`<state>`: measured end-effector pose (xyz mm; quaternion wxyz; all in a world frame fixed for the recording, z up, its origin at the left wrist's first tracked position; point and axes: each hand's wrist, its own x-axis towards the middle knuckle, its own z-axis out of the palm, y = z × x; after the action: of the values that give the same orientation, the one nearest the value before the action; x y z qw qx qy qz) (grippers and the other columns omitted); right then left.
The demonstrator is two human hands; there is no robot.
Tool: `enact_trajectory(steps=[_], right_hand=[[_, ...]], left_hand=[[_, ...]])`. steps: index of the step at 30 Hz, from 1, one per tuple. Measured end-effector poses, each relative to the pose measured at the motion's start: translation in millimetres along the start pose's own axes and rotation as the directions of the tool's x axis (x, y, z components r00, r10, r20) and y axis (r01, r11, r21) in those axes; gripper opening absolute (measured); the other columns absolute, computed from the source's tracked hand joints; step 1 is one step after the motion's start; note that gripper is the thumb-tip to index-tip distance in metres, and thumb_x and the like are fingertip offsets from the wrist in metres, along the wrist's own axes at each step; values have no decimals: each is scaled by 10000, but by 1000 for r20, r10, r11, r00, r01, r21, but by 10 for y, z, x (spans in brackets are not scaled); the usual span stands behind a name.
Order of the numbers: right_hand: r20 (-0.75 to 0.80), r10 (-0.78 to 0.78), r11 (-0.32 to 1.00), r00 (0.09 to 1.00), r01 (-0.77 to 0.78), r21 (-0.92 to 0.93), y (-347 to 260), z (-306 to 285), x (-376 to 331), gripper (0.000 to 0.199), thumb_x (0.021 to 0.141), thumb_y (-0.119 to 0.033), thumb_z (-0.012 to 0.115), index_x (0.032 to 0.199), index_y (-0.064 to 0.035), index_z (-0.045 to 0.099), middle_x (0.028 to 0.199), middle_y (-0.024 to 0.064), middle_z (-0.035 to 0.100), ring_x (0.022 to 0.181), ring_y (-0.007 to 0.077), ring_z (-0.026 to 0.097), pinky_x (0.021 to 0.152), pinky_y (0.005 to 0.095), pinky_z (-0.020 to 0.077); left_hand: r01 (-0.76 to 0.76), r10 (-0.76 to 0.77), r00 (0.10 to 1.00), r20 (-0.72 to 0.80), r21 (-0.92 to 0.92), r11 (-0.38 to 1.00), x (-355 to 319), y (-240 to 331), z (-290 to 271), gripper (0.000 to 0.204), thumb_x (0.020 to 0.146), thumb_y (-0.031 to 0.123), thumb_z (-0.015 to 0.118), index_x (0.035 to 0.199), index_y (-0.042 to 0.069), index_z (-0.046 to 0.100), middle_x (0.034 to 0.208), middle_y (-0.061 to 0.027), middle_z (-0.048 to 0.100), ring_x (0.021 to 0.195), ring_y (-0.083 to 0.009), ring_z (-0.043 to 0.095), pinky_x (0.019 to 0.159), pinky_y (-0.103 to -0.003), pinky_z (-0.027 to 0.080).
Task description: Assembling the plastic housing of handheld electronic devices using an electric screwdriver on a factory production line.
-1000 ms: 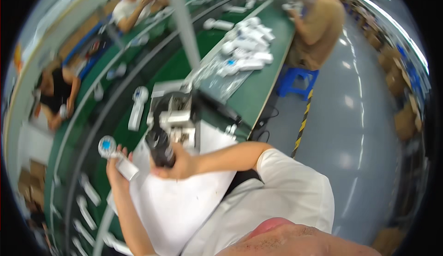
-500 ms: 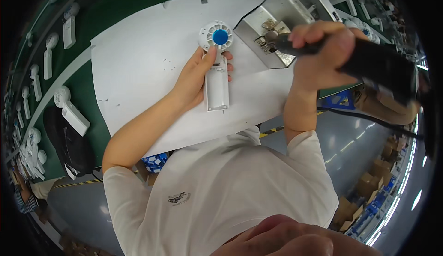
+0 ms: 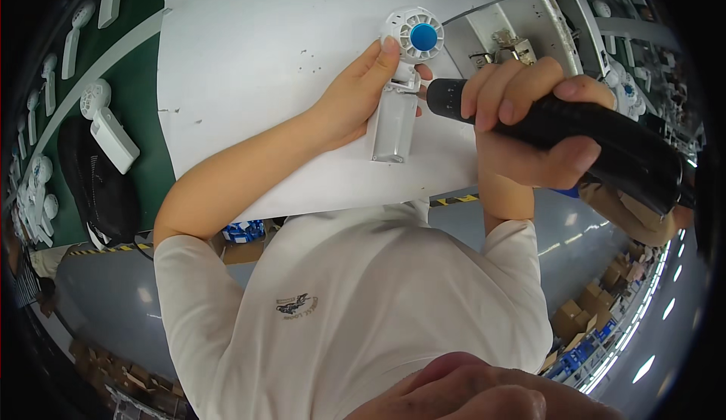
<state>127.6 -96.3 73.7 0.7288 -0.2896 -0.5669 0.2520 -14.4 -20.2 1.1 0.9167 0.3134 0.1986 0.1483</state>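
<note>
My left hand (image 3: 354,94) is closed around the neck of a white handheld fan (image 3: 392,126), with the thumb lying at the edge of the round head. The fan's head has a blue disc at its centre, and its hollow handle points toward me. A black electric screwdriver (image 3: 631,151) lies nearly level in my right hand (image 3: 522,102), fingers wrapped over its body. Its thin tip reaches the joint between the fan's head and handle; whether a screw sits there I cannot make out.
Under my hands is a white sheet (image 3: 249,64) on a green bench. A metal box (image 3: 556,30) holding small metal parts stands right of the fan. On the left lie another white fan (image 3: 113,132), a black pouch (image 3: 98,185) and several more fans.
The screwdriver has moved from over the metal box to the fan's joint. My left hand and the fan appear farther right and higher in the picture; the whole view has also shifted.
</note>
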Motion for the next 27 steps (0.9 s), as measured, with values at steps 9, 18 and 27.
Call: enact_trajectory(steps=[9, 18, 27], right_hand=[[-47, 78, 996, 996, -76, 50, 223, 30, -42, 356, 951, -480, 429, 1100, -157, 422, 656, 44, 471, 447, 143, 435, 414, 289, 415], [94, 111, 994, 989, -109, -31, 206, 65, -8, 324, 947, -432, 461, 1087, -142, 429, 623, 52, 470, 439, 148, 428, 411, 290, 409], [-395, -208, 715, 895, -136, -685, -227, -282, 331, 311, 926, -393, 452, 1011, -104, 526, 606, 57, 466, 437, 151, 435, 378, 311, 392]], left_hand=[[0, 0, 1000, 14, 4, 1000, 30, -75, -85, 482, 995, 489, 401, 1228, 70, 456, 1043, -63, 595, 825, -112, 576, 713, -271, 526], [20, -20, 999, -25, -9, 1000, -5, -33, 6, 458, 1006, 465, 391, 1239, 76, 456, 1029, -56, 599, 846, -116, 584, 710, -272, 527], [0, 0, 1000, -23, 9, 1000, 8, -29, 30, 464, 1007, 472, 376, 1238, 77, 453, 1052, -80, 598, 885, -146, 595, 744, -288, 525]])
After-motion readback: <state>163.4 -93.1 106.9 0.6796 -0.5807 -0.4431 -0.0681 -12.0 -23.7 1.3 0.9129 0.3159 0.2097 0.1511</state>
